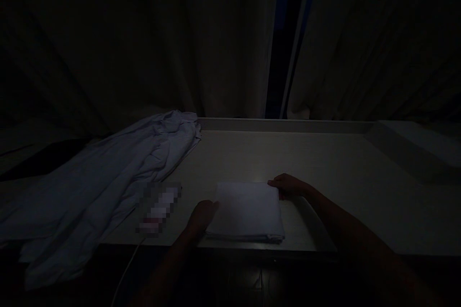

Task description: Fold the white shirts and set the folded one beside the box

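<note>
A loose white garment [104,177] sprawls over the worktop [342,172], well to the left of the folded white cloth [247,211]; a blurred small object [158,208] lies between them. The cloth sits at the worktop's near edge, already a neat rectangle, so the fold looks nearly done. The left hand [202,216] rests against the cloth's left edge, fingers curled together. The right hand [288,186] touches its far right corner, fingers flat and close. Squaring the edges would call for light, even pressure.
</note>
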The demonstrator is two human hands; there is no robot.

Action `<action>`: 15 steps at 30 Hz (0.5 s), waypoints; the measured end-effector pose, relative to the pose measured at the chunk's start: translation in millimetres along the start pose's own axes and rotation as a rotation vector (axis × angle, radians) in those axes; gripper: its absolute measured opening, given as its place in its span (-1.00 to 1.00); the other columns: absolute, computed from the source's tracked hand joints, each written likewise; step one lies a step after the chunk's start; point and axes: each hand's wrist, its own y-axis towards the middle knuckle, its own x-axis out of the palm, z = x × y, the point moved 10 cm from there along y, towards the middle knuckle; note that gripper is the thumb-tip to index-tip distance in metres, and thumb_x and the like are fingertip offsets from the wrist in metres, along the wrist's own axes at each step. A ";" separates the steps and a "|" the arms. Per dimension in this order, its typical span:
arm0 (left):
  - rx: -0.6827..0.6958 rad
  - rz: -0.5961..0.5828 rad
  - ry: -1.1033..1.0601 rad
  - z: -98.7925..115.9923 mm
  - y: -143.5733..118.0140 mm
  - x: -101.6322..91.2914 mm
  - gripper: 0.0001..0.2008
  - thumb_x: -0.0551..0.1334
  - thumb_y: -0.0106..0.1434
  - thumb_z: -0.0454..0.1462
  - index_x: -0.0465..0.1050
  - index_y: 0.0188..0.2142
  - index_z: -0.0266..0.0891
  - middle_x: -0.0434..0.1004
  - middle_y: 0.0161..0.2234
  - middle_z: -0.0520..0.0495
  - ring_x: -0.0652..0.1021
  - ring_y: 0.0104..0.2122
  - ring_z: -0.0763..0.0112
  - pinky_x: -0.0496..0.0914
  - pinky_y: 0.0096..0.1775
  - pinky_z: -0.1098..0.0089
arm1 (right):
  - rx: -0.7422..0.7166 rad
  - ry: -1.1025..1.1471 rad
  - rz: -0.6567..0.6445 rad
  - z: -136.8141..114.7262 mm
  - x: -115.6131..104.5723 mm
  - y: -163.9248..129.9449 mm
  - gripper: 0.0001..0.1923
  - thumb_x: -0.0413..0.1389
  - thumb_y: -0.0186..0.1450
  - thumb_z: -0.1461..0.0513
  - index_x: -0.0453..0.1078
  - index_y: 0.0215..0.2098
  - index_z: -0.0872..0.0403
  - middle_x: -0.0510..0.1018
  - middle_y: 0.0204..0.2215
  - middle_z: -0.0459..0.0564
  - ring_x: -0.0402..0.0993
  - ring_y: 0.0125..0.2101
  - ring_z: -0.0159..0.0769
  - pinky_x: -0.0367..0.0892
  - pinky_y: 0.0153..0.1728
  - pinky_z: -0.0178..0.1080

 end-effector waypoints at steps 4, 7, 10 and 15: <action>-0.031 -0.030 -0.165 2.8 -10.3 0.0 -0.47 0.09 0.15 0.16 0.44 -0.51 -0.26 0.55 -0.47 -0.19 0.53 -0.41 0.19 0.29 -0.39 0.34 | -0.008 -0.017 0.191 -0.8 -7.6 -6.2 -0.46 0.08 0.20 -0.21 0.35 -0.46 0.11 0.47 -0.60 -0.03 0.35 -0.59 -0.39 0.20 -0.55 -0.33; -0.030 -0.124 -0.338 10.3 -12.2 2.9 -0.34 0.06 0.11 0.26 0.48 -0.47 -0.32 0.58 -0.43 -0.23 0.54 -0.40 0.16 0.33 -0.38 0.30 | -0.018 -0.067 0.357 -2.6 -14.4 -12.4 -0.49 0.09 0.21 -0.18 0.39 -0.37 0.12 0.50 -0.48 -0.01 0.36 -0.49 -0.37 0.22 -0.47 -0.32; 0.006 -0.149 -0.262 19.0 -2.0 0.6 -0.30 -0.01 0.15 0.27 0.50 -0.45 -0.33 0.60 -0.38 -0.27 0.56 -0.38 0.14 0.35 -0.36 0.30 | -0.030 -0.021 0.319 -3.7 -7.2 -13.6 -0.50 0.05 0.23 -0.16 0.39 -0.34 0.11 0.48 -0.47 -0.02 0.34 -0.46 -0.35 0.21 -0.44 -0.30; -0.049 -0.083 -0.013 21.5 33.8 -3.1 -0.34 -0.01 0.19 0.22 0.50 -0.43 -0.33 0.60 -0.31 -0.35 0.59 -0.28 0.07 0.38 -0.30 0.30 | -0.047 0.083 0.132 -8.3 1.5 -16.6 -0.57 0.02 0.25 -0.12 0.32 -0.39 0.08 0.39 -0.53 -0.09 0.25 -0.51 -0.39 0.21 -0.43 -0.28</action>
